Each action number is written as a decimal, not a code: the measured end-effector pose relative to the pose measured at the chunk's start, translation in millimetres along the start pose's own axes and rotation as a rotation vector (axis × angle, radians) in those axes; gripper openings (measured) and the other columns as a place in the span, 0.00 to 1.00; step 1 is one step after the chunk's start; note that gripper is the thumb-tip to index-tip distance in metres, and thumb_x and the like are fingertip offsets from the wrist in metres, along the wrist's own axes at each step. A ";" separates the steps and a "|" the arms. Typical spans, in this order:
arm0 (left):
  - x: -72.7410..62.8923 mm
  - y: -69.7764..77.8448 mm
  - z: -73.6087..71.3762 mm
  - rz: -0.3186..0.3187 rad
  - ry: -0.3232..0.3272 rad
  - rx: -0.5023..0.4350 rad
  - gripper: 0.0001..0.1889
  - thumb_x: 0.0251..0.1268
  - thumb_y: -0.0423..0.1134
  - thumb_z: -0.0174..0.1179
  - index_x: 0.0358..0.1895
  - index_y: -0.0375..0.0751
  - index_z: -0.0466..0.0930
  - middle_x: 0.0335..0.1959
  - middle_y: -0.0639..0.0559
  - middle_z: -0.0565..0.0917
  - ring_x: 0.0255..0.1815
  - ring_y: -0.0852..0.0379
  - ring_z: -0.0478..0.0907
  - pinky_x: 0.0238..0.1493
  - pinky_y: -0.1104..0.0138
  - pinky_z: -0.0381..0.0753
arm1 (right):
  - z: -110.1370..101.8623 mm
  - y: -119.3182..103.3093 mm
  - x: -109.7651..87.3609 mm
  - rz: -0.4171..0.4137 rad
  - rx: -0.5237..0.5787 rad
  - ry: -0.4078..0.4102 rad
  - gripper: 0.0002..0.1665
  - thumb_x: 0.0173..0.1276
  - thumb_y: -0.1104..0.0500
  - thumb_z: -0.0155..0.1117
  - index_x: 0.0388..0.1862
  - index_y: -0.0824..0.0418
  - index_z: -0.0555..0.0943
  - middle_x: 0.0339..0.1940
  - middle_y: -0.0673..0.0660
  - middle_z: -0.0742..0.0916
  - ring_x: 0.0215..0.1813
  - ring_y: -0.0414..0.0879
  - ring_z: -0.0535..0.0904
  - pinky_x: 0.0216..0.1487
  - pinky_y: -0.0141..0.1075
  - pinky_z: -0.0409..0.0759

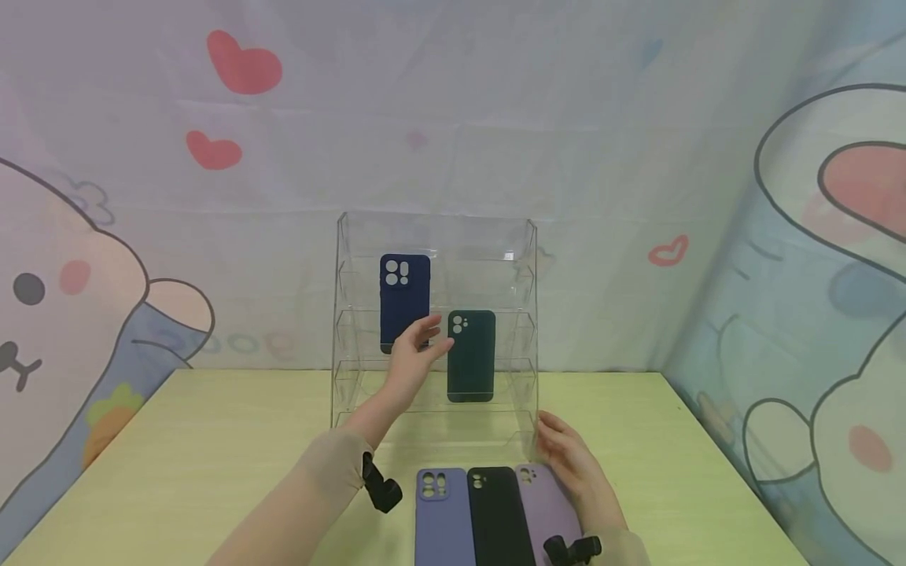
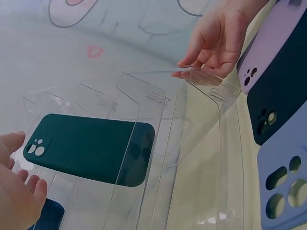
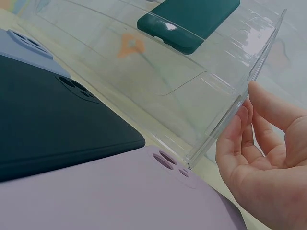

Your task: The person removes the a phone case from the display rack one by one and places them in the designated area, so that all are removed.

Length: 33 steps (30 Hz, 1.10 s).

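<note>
A clear tiered display stand (image 1: pixel 463 236) holds two phone cases. The dark blue phone case (image 1: pixel 405 287) leans on a higher tier at left; the dark green phone case (image 1: pixel 471 354) leans lower at right. My left hand (image 1: pixel 412 358) is between them with fingers spread and relaxed, overlapping the blue case's lower corner in the head view. In the left wrist view that hand (image 2: pixel 19 184) is beside the camera-hole end of the green case (image 2: pixel 86 148) and grips nothing. With loosely bent fingers, my right hand (image 3: pixel 266 143) touches the stand's right side wall (image 3: pixel 225 120) near its lower front corner.
In front of the stand, a periwinkle phone case (image 1: pixel 444 519), a black phone case (image 1: pixel 501 519) and a lilac phone case (image 1: pixel 548 511) lie side by side on the pale yellow table (image 1: pixel 233 456). A printed cloth backdrop (image 1: pixel 453 102) hangs behind the stand.
</note>
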State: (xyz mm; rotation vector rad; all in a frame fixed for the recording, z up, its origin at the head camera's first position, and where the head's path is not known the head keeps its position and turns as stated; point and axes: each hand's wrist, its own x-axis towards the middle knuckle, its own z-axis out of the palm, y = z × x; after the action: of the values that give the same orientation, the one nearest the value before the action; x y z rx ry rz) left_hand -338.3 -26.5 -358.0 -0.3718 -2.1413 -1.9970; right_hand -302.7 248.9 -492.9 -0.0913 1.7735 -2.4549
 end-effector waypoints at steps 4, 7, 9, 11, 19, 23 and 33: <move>5.7 -1.0 2.3 0.036 -0.005 0.007 0.28 0.66 0.35 0.62 0.69 0.37 0.68 0.70 0.42 0.71 0.71 0.45 0.67 0.71 0.51 0.67 | 0.5 0.0 -0.8 -0.003 0.009 0.005 0.14 0.76 0.67 0.48 0.59 0.62 0.70 0.41 0.44 0.80 0.40 0.33 0.74 0.43 0.24 0.75; 9.1 -0.3 4.5 0.050 -0.007 0.007 0.28 0.67 0.34 0.62 0.69 0.36 0.67 0.70 0.41 0.70 0.72 0.45 0.66 0.71 0.50 0.67 | 0.9 0.4 -0.2 0.003 0.020 0.010 0.14 0.76 0.67 0.48 0.58 0.61 0.70 0.41 0.44 0.80 0.40 0.33 0.74 0.43 0.24 0.75; 11.0 0.1 6.1 0.044 -0.006 0.011 0.28 0.67 0.34 0.61 0.69 0.36 0.67 0.70 0.41 0.70 0.71 0.45 0.67 0.72 0.50 0.66 | 1.4 0.5 0.2 0.002 0.016 0.010 0.14 0.76 0.67 0.48 0.58 0.61 0.70 0.42 0.45 0.81 0.41 0.33 0.74 0.44 0.24 0.75; 12.7 -0.1 7.8 0.039 -0.007 0.017 0.28 0.67 0.33 0.61 0.70 0.36 0.66 0.71 0.41 0.70 0.71 0.45 0.67 0.71 0.49 0.67 | 1.8 0.4 0.6 0.007 0.023 0.018 0.14 0.76 0.67 0.48 0.58 0.62 0.70 0.42 0.46 0.81 0.41 0.34 0.74 0.44 0.25 0.75; 16.2 2.6 13.6 -0.015 -0.031 0.062 0.30 0.69 0.35 0.59 0.72 0.38 0.63 0.72 0.42 0.68 0.72 0.44 0.66 0.71 0.51 0.69 | 3.6 -2.7 0.1 0.040 0.029 0.040 0.18 0.77 0.68 0.44 0.63 0.65 0.66 0.40 0.44 0.80 0.40 0.33 0.73 0.43 0.25 0.74; 16.3 3.8 14.5 -0.026 -0.048 0.086 0.30 0.70 0.35 0.58 0.73 0.37 0.62 0.72 0.40 0.68 0.72 0.42 0.66 0.70 0.51 0.69 | 3.7 -2.6 0.4 0.038 0.025 0.039 0.19 0.77 0.68 0.44 0.65 0.66 0.64 0.40 0.44 0.79 0.40 0.33 0.73 0.43 0.25 0.74; 14.8 7.1 17.4 -0.036 0.003 0.071 0.28 0.67 0.32 0.60 0.70 0.38 0.67 0.66 0.39 0.74 0.67 0.42 0.72 0.66 0.52 0.75 | 2.0 -0.6 -0.3 0.010 0.018 0.016 0.15 0.77 0.67 0.46 0.59 0.62 0.69 0.40 0.44 0.80 0.40 0.33 0.73 0.43 0.24 0.74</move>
State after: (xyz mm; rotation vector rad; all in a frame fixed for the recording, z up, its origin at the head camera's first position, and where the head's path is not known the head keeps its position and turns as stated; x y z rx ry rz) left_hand -349.7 -8.0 -348.1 -0.3211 -2.2251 -1.9332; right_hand -302.2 247.2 -491.7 -0.0621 1.7536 -2.4709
